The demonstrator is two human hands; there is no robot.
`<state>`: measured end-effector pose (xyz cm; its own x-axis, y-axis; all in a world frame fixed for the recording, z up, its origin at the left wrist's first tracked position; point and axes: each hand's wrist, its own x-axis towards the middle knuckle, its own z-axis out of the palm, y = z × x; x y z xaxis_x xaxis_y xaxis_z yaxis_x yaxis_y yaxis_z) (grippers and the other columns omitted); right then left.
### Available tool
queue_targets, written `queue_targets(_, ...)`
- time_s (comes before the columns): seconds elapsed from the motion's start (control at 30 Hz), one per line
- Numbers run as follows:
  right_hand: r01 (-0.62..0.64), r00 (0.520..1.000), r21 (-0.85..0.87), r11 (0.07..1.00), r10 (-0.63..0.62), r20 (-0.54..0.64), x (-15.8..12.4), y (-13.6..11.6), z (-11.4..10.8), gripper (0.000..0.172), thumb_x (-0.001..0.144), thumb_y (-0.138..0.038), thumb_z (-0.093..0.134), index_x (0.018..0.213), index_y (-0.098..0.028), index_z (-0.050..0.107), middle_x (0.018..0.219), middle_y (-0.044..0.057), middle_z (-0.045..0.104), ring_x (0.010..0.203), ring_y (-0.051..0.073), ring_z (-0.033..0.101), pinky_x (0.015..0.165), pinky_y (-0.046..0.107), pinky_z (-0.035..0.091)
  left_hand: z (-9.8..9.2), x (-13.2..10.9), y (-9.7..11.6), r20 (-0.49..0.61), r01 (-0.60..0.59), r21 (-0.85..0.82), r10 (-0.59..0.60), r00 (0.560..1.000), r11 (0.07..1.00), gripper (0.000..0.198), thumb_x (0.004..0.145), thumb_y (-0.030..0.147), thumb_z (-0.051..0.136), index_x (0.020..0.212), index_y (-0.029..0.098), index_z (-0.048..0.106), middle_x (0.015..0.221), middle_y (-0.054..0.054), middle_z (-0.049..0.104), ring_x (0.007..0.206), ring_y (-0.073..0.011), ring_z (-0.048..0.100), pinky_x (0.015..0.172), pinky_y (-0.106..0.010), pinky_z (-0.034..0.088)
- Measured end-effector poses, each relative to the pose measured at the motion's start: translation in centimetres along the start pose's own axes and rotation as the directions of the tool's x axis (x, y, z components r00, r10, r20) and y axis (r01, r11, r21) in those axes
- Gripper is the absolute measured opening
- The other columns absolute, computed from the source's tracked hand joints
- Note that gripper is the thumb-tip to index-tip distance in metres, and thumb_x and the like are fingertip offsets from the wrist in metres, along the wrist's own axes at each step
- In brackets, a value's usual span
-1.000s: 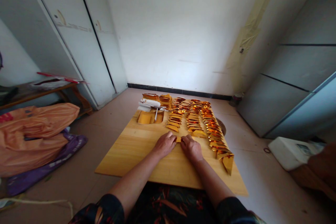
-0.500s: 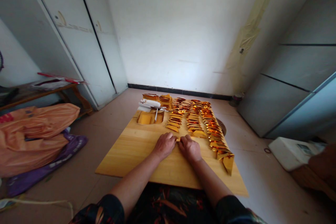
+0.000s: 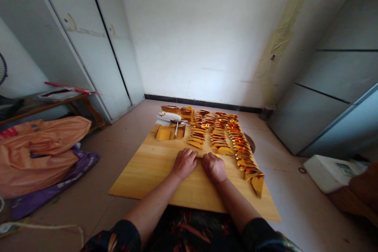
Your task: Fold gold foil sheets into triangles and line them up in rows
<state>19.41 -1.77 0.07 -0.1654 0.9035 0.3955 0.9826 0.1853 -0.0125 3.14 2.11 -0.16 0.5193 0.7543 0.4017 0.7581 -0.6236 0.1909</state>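
My left hand [image 3: 184, 163] and my right hand [image 3: 214, 167] lie side by side on a light wooden board [image 3: 147, 173], fingers curled down and pressed on a small piece of gold foil paper that they almost wholly cover. Just beyond my knuckles run three rows of folded gold foil pieces [image 3: 219, 136], overlapping like scales, the right row reaching the board's near right side [image 3: 256, 181]. At the far left of the board stands a stack of flat gold paper [image 3: 169, 132] with a white packet [image 3: 169, 117] on top.
An orange plastic bag [image 3: 38, 153] and a purple bag [image 3: 59, 181] lie on the floor at left, beneath a low wooden bench [image 3: 59, 100]. A white box [image 3: 327, 171] sits at right. White cabinet doors [image 3: 97, 55] stand behind.
My hands have drawn slightly closer together; the sliver of gold foil seen between them earlier is now covered. The view has shifted a little.
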Motion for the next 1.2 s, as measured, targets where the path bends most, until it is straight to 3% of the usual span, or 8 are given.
queue_targets(0.5, 0.054, 0.996, 0.017, 0.998, -0.052, -0.077, -0.2, 0.1, 0.3, 0.025, 0.092, -0.021, 0.044, 0.073, -0.02, 0.061, 0.069, 0.001, 0.061, 0.059, 0.011, 0.051, 0.055, 0.025, 0.026, -0.1, 0.3, -0.6, 0.0, 0.094, -0.203, -0.096, 0.995, 0.975, 0.021, 0.083, 0.024, 0.055, 0.098, 0.02, 0.068, 0.093, -0.006, 0.065, 0.092, -0.0207, 0.058, 0.084, -0.035, 0.045)
queue_targets(0.93, 0.036, 0.999, 0.173, 0.984, -0.035, -0.008, -0.2, -0.2, -0.7, 0.021, 0.091, -0.032, 0.049, 0.081, -0.02, 0.063, 0.077, 0.001, 0.064, 0.069, 0.01, 0.058, 0.059, 0.021, 0.03, 0.5, 0.3, -1.2, -0.014, 0.088, -0.32, -0.097, 0.995, 0.943, 0.026, 0.074, 0.014, 0.058, 0.098, 0.02, 0.066, 0.094, -0.005, 0.065, 0.091, -0.0194, 0.058, 0.084, -0.033, 0.046)
queue_targets(1.2, 0.009, 1.0, 0.142, 0.99, -0.012, 0.015, -0.1, 0.0, -0.2, 0.02, 0.091, -0.023, 0.047, 0.08, -0.019, 0.062, 0.076, 0.001, 0.063, 0.068, 0.01, 0.056, 0.06, 0.021, 0.03, 1.1, 0.1, -1.5, -0.024, 0.071, -0.383, -0.087, 0.996, 0.921, 0.034, 0.07, 0.006, 0.055, 0.1, 0.019, 0.065, 0.093, -0.004, 0.062, 0.088, -0.017, 0.059, 0.083, -0.03, 0.048)
